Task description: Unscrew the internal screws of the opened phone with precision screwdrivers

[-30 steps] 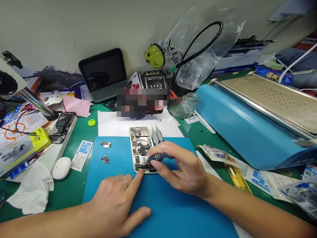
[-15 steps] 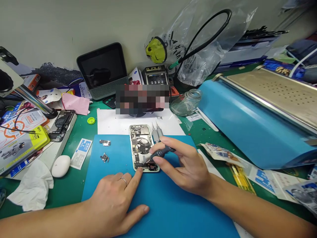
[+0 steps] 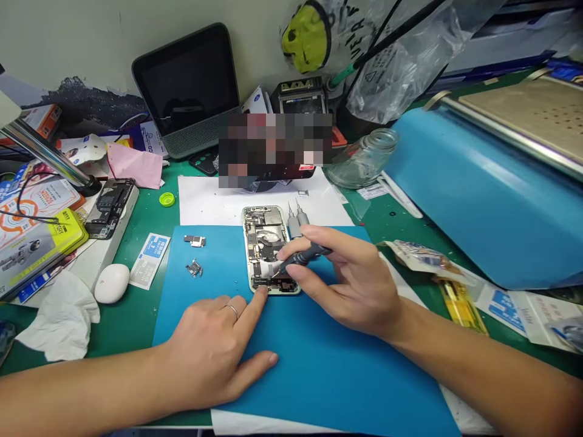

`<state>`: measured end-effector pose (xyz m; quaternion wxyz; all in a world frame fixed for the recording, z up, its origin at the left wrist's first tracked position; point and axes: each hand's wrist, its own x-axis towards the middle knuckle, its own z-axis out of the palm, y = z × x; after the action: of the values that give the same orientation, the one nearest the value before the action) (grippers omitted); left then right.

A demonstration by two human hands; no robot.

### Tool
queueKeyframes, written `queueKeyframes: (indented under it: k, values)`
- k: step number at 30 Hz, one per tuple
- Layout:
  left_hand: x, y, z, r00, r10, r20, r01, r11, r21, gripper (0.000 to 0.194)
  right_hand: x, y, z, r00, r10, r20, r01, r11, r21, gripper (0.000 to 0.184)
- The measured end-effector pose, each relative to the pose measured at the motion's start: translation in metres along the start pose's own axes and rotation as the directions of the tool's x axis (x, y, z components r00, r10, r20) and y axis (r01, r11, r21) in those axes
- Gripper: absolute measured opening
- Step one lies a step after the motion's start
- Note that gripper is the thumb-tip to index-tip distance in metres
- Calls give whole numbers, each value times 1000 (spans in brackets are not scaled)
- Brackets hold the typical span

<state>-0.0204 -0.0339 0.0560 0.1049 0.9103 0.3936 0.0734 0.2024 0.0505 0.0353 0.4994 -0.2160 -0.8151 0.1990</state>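
Observation:
An opened smartphone (image 3: 265,233), its inner parts bare, lies on the blue mat (image 3: 291,364). My left hand (image 3: 214,346) touches the phone's lower edge with the index fingertip; its thumb is spread away and nothing is held. Between thumb and fingers, my right hand (image 3: 350,282) grips a slim tool with a dark grey handle (image 3: 303,258), its thin tip over the phone's lower part. The tip's exact contact cannot be made out. Two grey screwdrivers (image 3: 298,221) lie just beyond the right hand. Small phone parts (image 3: 195,267) and a metal-plated piece (image 3: 195,241) rest left of the phone.
White paper (image 3: 204,200) lies behind the mat, with a pixelated object on it. A glass jar (image 3: 362,161) and a large blue-sided machine (image 3: 473,206) stand right. Leftward are a white earbud case (image 3: 112,283), a crumpled tissue (image 3: 61,318) and another opened phone (image 3: 109,209).
The camera view has shifted, so the scene sits higher and the mat's front edge shows. Both hands keep nearly the same places on the phone.

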Motion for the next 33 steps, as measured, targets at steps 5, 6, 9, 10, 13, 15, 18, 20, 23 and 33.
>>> queueKeyframes:
  k: [5,6,9,10,13,15,18,20,23,33]
  values:
    - [0,1,0,1000,4,-12,-4,1000,-6,58,-2,1,3,1000,10,20,-11,1000,13,65]
    - [0,1,0,1000,5,-9,-5,1000,-9,58,-2,1,3,1000,10,24,-11,1000,17,66]
    - [0,1,1,1000,3,-7,-3,1000,-11,58,-3,1,4,1000,6,30,-7,1000,30,67]
    - [1,1,1,1000,2,-8,-2,1000,-11,58,-3,1,4,999,6,31,-7,1000,30,67]
    - [1,1,1,1000,-1,-9,1,1000,-8,58,-3,2,3,999,13,41,-14,1000,28,67]
    - [1,0,1,1000,-2,-7,2,1000,-8,58,-3,2,2,999,14,50,-16,999,31,66]
    - [0,0,1,1000,-2,-4,2,1000,-8,58,-3,2,1,998,30,59,-31,999,17,65]
    - [0,1,1,1000,-2,-2,2,1000,-9,58,-3,1,1,998,37,59,-37,999,5,65]
    - [1,0,1,1000,1,-3,-1,1000,-8,58,-2,1,1,998,27,61,-28,1000,6,66]
    - [1,2,1,1000,1,-19,-1,1000,-5,58,-1,0,-2,996,22,84,-23,1000,17,71]
